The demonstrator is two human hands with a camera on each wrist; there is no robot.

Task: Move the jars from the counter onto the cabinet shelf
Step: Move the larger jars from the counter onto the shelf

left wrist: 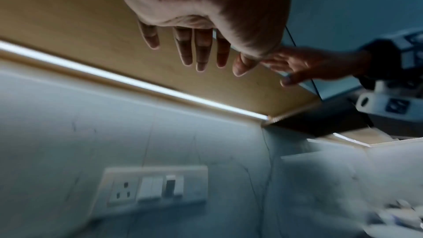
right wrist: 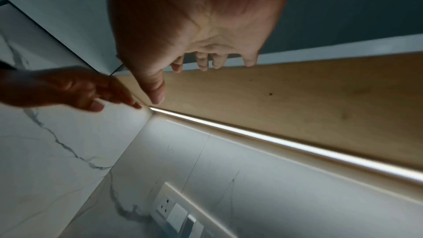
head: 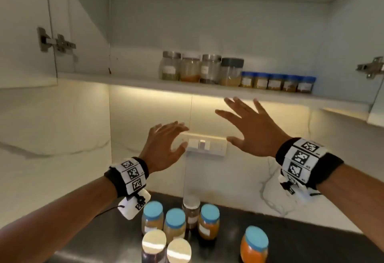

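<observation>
Both left hand (head: 166,148) and right hand (head: 252,131) empty with fingers spread, counter jars (head: 174,223) upright, lids up, shelf (head: 145,83) above

the cabinet shelf (head: 128,81) carries a row of nine jars: four tall jars (head: 201,69) with grey or dark lids stand touching side by side, and just right of them five small jars (head: 278,81) with dark blue lids stand in a close line. the left part of the shelf is bare. the dark counter (head: 295,240) below bears seven jars: three light-blue-lidded jars (head: 174,222) and a brown jar (head: 191,210) bunched together, two shiny-lidded jars (head: 166,248) nearer the bottom edge, and one orange jar (head: 254,245) standing apart to the right.
</observation>
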